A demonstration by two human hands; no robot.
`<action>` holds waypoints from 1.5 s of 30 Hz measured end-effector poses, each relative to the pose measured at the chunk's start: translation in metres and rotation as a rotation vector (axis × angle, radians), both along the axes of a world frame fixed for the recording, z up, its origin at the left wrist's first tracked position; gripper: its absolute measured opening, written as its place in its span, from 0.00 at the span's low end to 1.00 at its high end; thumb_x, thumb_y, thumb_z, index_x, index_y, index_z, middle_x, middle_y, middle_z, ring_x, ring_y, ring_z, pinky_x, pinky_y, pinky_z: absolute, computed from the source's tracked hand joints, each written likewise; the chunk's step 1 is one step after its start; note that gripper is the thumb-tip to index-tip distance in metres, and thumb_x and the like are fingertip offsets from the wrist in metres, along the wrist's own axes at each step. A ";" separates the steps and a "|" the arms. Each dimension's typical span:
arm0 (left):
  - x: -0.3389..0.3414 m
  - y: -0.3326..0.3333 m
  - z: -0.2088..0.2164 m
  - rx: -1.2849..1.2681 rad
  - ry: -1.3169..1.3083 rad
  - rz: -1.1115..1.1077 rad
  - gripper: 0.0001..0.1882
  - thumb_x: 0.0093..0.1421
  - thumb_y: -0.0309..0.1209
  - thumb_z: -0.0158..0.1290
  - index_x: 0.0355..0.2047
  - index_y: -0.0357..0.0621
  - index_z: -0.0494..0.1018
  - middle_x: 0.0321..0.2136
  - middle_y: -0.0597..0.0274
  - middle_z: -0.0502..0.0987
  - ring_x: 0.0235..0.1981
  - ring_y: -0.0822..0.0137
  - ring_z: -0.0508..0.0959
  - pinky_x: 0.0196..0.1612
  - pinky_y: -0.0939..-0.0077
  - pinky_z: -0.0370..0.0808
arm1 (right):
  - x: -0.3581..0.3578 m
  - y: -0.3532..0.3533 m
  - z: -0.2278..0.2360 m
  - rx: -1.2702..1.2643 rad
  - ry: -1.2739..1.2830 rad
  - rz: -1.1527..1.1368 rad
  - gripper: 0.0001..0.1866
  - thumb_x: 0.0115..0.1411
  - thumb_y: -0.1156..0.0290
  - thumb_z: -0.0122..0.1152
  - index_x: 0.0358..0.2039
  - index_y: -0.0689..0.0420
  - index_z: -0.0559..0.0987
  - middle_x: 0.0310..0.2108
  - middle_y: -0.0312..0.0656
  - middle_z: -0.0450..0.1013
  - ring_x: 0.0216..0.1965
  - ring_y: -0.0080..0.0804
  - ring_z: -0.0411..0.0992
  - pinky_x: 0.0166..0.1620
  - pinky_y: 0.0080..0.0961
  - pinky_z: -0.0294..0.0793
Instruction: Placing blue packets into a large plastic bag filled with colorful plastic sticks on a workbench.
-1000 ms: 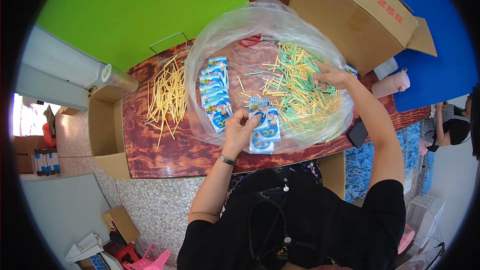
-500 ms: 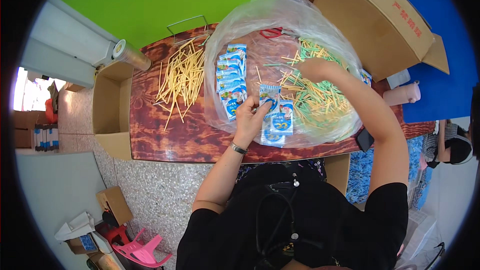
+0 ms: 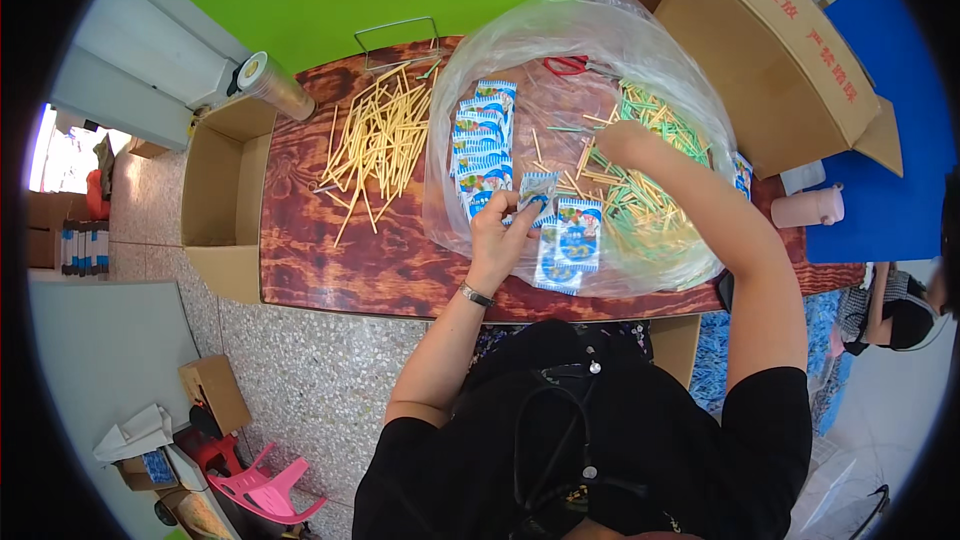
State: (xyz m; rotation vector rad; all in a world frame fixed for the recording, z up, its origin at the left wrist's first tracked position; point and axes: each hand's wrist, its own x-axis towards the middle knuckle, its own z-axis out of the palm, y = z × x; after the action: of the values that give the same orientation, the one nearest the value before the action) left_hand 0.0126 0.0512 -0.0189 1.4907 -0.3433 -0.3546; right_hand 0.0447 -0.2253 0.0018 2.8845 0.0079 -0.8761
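Observation:
My left hand (image 3: 498, 238) pinches a small blue-and-white packet (image 3: 538, 188) between thumb and fingers. Just right of it lie more such packets (image 3: 578, 235), partly overlapping. To its left, a row of overlapping blue-and-white packets (image 3: 484, 145) runs away from me. My right hand (image 3: 626, 146) is closed at the left side of a heap of thin green and yellow sticks (image 3: 655, 195). Its fingertips are mostly hidden, so what they hold cannot be made out. The sticks and packets lie on a large clear plastic bag (image 3: 445, 105).
Loose yellow sticks (image 3: 385, 145) are piled on the wooden table (image 3: 300, 240) at left, near a wire stand (image 3: 398, 28) and a clear cup (image 3: 275, 88). Red-handled scissors (image 3: 566, 65) lie at the back. Right are a cardboard box (image 3: 765, 50) and a pink bottle (image 3: 806, 207).
The packet in my left hand has tilted and sits lower against the fingers. My right hand stays at the stick heap. The whole view has shifted slightly.

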 end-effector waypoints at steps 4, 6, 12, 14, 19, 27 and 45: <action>0.003 0.003 -0.007 -0.013 0.046 0.041 0.10 0.57 0.27 0.60 0.29 0.35 0.70 0.23 0.66 0.70 0.21 0.80 0.73 0.19 0.83 0.75 | -0.001 0.002 0.030 0.046 -0.059 0.204 0.14 0.61 0.69 0.46 0.45 0.61 0.71 0.35 0.54 0.77 0.38 0.51 0.77 0.39 0.43 0.77; 0.003 -0.002 -0.003 -0.023 0.037 0.021 0.10 0.57 0.27 0.60 0.29 0.35 0.70 0.23 0.66 0.69 0.21 0.80 0.73 0.19 0.84 0.75 | -0.007 -0.006 0.010 0.075 -0.151 0.331 0.12 0.61 0.68 0.45 0.42 0.58 0.73 0.35 0.51 0.77 0.39 0.49 0.77 0.39 0.42 0.77; 0.000 -0.004 -0.001 -0.021 0.045 0.017 0.10 0.57 0.27 0.60 0.29 0.35 0.70 0.24 0.66 0.69 0.22 0.80 0.72 0.19 0.84 0.76 | -0.004 0.000 -0.019 0.031 -0.244 0.566 0.08 0.60 0.66 0.47 0.36 0.54 0.72 0.35 0.45 0.76 0.37 0.45 0.77 0.39 0.36 0.77; 0.000 -0.005 -0.003 -0.023 0.051 0.011 0.10 0.57 0.27 0.60 0.29 0.35 0.70 0.24 0.66 0.69 0.22 0.80 0.72 0.19 0.84 0.76 | -0.004 0.001 -0.026 0.007 -0.296 0.625 0.08 0.60 0.66 0.48 0.35 0.54 0.72 0.34 0.44 0.75 0.36 0.44 0.77 0.39 0.35 0.77; 0.001 -0.004 -0.003 -0.040 0.001 0.013 0.10 0.58 0.26 0.60 0.29 0.35 0.70 0.23 0.66 0.68 0.22 0.80 0.71 0.18 0.84 0.76 | -0.009 -0.003 -0.022 0.159 -0.490 0.588 0.09 0.57 0.66 0.49 0.33 0.57 0.72 0.32 0.49 0.74 0.38 0.43 0.76 0.37 0.39 0.77; 0.001 -0.006 0.002 0.014 -0.050 0.049 0.10 0.57 0.26 0.60 0.28 0.35 0.69 0.23 0.66 0.69 0.20 0.79 0.72 0.19 0.83 0.75 | -0.001 -0.002 0.025 0.225 -0.012 0.023 0.20 0.58 0.68 0.48 0.50 0.61 0.74 0.43 0.54 0.76 0.45 0.52 0.75 0.45 0.46 0.74; 0.002 -0.012 0.008 -0.019 -0.095 0.152 0.14 0.54 0.22 0.62 0.25 0.39 0.64 0.23 0.67 0.68 0.21 0.76 0.77 0.22 0.83 0.70 | -0.021 -0.007 0.060 0.799 0.011 -0.195 0.17 0.65 0.56 0.50 0.39 0.59 0.73 0.22 0.34 0.67 0.25 0.25 0.66 0.29 0.28 0.66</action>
State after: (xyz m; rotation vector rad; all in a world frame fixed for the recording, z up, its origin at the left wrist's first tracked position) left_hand 0.0145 0.0387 -0.0106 1.5076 -0.3053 -0.1592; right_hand 0.0240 -0.2326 0.0620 3.6652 0.1006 -1.1258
